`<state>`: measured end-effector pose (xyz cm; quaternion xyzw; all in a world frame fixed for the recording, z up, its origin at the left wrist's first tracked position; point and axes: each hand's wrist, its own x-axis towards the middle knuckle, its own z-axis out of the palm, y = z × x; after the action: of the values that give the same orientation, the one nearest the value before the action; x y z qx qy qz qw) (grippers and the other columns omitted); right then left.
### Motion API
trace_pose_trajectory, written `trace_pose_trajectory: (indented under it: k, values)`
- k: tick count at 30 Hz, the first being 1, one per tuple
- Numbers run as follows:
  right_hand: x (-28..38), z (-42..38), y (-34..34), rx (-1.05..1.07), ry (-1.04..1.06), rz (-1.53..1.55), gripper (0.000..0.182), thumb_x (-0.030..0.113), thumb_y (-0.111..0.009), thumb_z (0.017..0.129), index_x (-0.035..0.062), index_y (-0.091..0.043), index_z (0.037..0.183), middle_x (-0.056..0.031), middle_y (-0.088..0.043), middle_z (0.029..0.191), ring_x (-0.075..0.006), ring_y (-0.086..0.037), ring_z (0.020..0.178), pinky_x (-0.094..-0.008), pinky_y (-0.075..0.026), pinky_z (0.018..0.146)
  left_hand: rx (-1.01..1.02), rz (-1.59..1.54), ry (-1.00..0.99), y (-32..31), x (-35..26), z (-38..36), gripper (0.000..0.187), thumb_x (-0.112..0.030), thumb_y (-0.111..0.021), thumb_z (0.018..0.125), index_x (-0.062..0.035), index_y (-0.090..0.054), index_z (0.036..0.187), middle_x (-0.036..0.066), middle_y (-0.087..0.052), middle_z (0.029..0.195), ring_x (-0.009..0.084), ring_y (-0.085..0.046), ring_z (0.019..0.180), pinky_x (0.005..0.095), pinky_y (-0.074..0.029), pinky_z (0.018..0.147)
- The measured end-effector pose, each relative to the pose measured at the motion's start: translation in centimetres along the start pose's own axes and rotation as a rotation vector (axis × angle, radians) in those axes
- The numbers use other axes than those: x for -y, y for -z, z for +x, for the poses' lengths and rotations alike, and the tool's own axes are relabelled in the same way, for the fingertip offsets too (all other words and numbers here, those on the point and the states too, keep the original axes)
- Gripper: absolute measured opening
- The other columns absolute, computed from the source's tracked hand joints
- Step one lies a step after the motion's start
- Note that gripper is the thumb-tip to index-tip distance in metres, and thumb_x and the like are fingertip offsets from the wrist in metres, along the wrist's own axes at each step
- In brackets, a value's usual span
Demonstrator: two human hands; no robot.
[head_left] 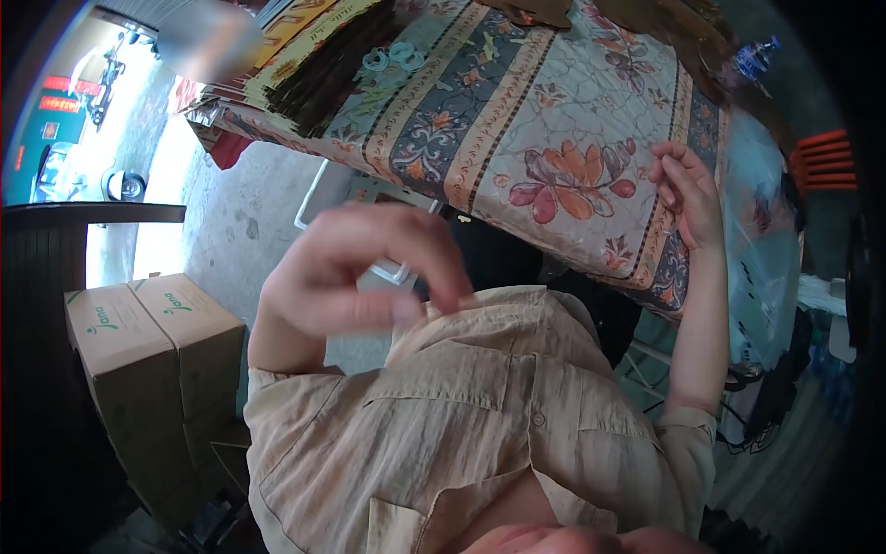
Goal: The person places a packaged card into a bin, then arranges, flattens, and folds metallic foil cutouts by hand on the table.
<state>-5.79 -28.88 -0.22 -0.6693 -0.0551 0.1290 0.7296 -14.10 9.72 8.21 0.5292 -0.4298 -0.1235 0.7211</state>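
Observation:
My left hand (378, 268) is raised in front of my shirt (461, 388), smeared by motion. Its fingers bend toward the thumb, and whether anything is between them cannot be made out. On the right, my right hand (685, 192) is over the flowered tablecloth (581, 102) near the table's side, its fingers loosely bent and partly apart, with nothing visible in them. Green rubber bands (404, 55) lie farther back on the cloth, beside a pile of thin dark sticks (323, 78).
Yellow and red printed packets (293, 37) lie at the table's back left. Cardboard boxes (125, 323) are stacked at the left. To the right are a translucent plastic bag (761, 231), a bottle (757, 57) and an orange chair (823, 159). A blurred patch covers something at upper left.

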Motion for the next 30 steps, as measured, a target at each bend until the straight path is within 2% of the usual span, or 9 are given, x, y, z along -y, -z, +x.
trace_pose_trajectory:
  k: [1, 3, 16, 30]
  values:
    - [0.1, -0.1, 0.0, -0.003, -0.005, -0.004, 0.021, 0.018, -0.053, 0.097, 0.0037, -0.057, 0.112, -0.0002, -0.059, 0.08, -0.001, -0.039, 0.056, -0.0138, -0.028, 0.05, 0.091, -0.078, -0.174, -1.1, 0.1, 1.8, 0.018, -0.008, -0.055, 0.093, 0.0064, -0.062, 0.101, 0.017, -0.065, 0.092, 0.0208, -0.063, 0.076, 0.0295, -0.051, 0.065]
    - [0.2, -0.3, -0.1, -0.009, -0.012, -0.005, 0.021, 0.018, -0.052, 0.097, 0.0036, -0.057, 0.112, -0.0002, -0.059, 0.08, -0.0011, -0.039, 0.056, -0.0138, -0.028, 0.05, 0.071, -0.224, -0.215, -3.8, -0.5, 4.1, 0.015, -0.015, -0.06, 0.093, -0.0074, -0.066, 0.104, 0.012, -0.062, 0.073, 0.0159, -0.059, 0.051, 0.0293, -0.044, 0.042]
    - [0.6, -0.6, -0.2, -0.008, 0.004, -0.027, 0.022, 0.017, -0.052, 0.097, 0.0027, -0.057, 0.112, -0.0001, -0.058, 0.08, -0.0009, -0.038, 0.058, -0.0142, -0.028, 0.052, 0.168, -0.48, -0.149, -6.1, -1.8, 9.0, 0.019, -0.011, -0.056, 0.094, -0.0207, -0.063, 0.108, 0.011, -0.058, 0.07, 0.0164, -0.054, 0.049, 0.029, -0.039, 0.042]
    - [0.8, -0.7, -0.4, 0.015, 0.026, -0.054, 0.022, 0.019, -0.055, 0.095, 0.0035, -0.057, 0.112, 0.0006, -0.058, 0.081, -0.0009, -0.039, 0.059, -0.0137, -0.027, 0.051, 0.235, -0.556, -0.09, -6.0, -2.2, 9.1, 0.023, -0.004, -0.056, 0.092, -0.0164, -0.063, 0.11, 0.012, -0.058, 0.07, 0.0178, -0.056, 0.049, 0.0288, -0.041, 0.043]
